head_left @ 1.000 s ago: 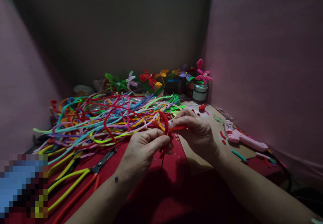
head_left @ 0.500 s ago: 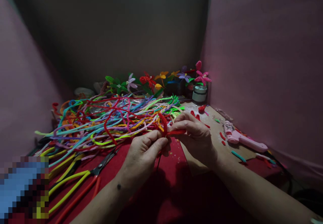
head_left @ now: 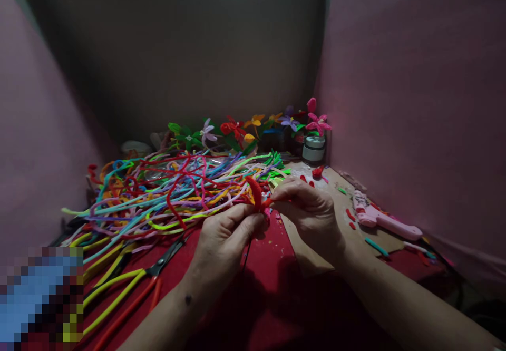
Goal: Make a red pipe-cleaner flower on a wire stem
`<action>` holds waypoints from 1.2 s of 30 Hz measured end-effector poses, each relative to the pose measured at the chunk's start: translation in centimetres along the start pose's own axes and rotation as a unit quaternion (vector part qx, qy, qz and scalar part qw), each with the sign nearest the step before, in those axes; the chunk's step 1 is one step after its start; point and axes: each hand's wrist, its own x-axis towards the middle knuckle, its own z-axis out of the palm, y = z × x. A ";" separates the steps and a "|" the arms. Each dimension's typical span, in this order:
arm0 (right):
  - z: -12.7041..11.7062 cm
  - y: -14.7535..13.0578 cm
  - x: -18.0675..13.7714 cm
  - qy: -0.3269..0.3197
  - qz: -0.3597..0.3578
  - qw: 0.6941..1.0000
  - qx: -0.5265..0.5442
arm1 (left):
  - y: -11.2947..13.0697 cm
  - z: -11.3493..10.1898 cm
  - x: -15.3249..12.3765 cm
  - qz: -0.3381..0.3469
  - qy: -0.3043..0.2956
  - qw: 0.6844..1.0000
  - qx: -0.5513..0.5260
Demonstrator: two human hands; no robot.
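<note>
a red chenille-stem piece [head_left: 258,202] is pinched tightly between the left hand's [head_left: 223,235] thumb and fingers, one petal-like loop [head_left: 253,185] raised above them; its side section is held in the right hand's [head_left: 312,208] nearly closed fingertips. one loop looks formed, spreading incomplete. beyond the fingers, finished-looking chenille flowers [head_left: 234,128] are displayed.

The left hand [head_left: 227,240] and right hand [head_left: 312,214] are bare. The left forearm [head_left: 164,311] and right forearm [head_left: 403,293] are uncovered along most of their visible length, each widening from the wrist. One small, dark, rounded mark [head_left: 188,299] is located on the left forearm, near the wrist; its nature cannot be determined.
</note>
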 end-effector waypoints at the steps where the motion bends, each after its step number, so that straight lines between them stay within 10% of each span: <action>1: 0.0 0.0 0.0 0.001 0.005 1.000 0.004 | 0.0 0.0 0.0 -0.002 0.001 1.000 -0.001; 16: 0.0 -0.9 -0.5 0.033 0.095 0.994 0.030 | 0.1 -0.2 0.0 -0.025 -0.011 0.991 -0.128; 24: -0.3 1.3 -1.2 -0.045 0.313 0.927 0.202 | -0.3 -0.2 -0.4 0.012 -0.033 0.983 -0.182; 36: -0.4 2.0 -1.7 -0.083 0.342 0.893 0.281 | -0.6 -0.5 -0.6 0.006 -0.084 0.988 -0.133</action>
